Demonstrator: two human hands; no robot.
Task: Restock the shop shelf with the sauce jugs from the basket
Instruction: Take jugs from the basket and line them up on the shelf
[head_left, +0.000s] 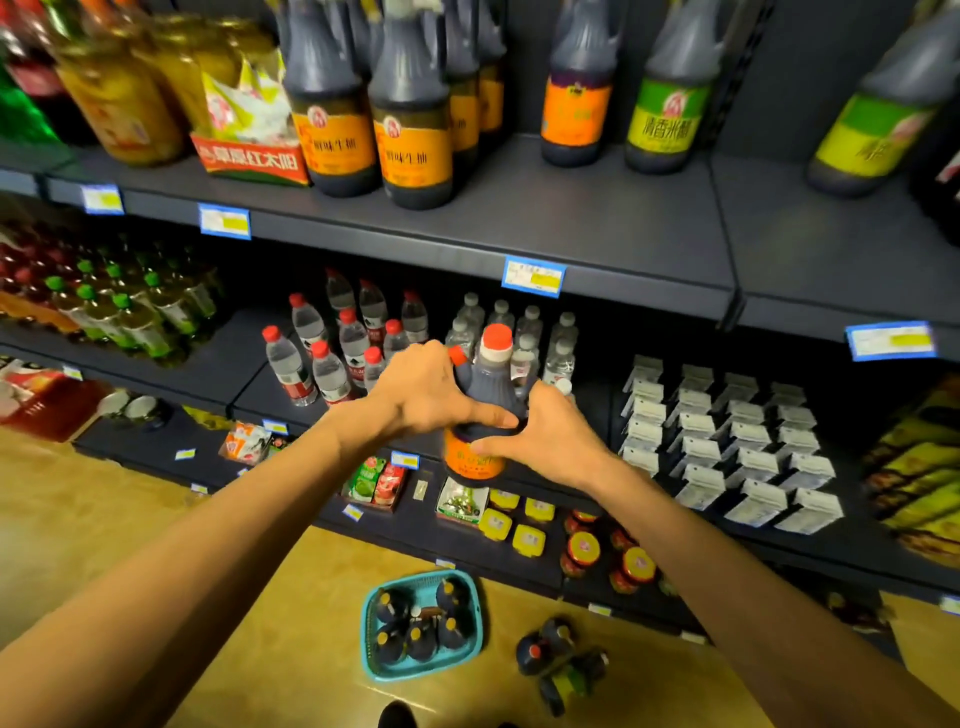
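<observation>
I hold one sauce jug (480, 415), dark with an orange label and a red cap, up in front of the shelves, at about the height of the water-bottle shelf and well below the sauce shelf (597, 228) it belongs on. My left hand (421, 389) wraps its shoulder and handle from the left, and my right hand (550, 439) closes on its body from the right, thumb across the label, so both hands are full with this one jug. On that upper shelf, orange-labelled jugs (374, 130) already stand in rows to the left, with an open stretch of bare shelf beside them, before the green-labelled bottles (670, 104). Down on the floor, the teal basket (374, 660) holds about six more dark jugs (421, 623), and a few more bottles (561, 660) lie loose on the floor just beside it. By my reckoning the restocking is partly done at best: this jug is not yet placed, and most of the load is left.
</observation>
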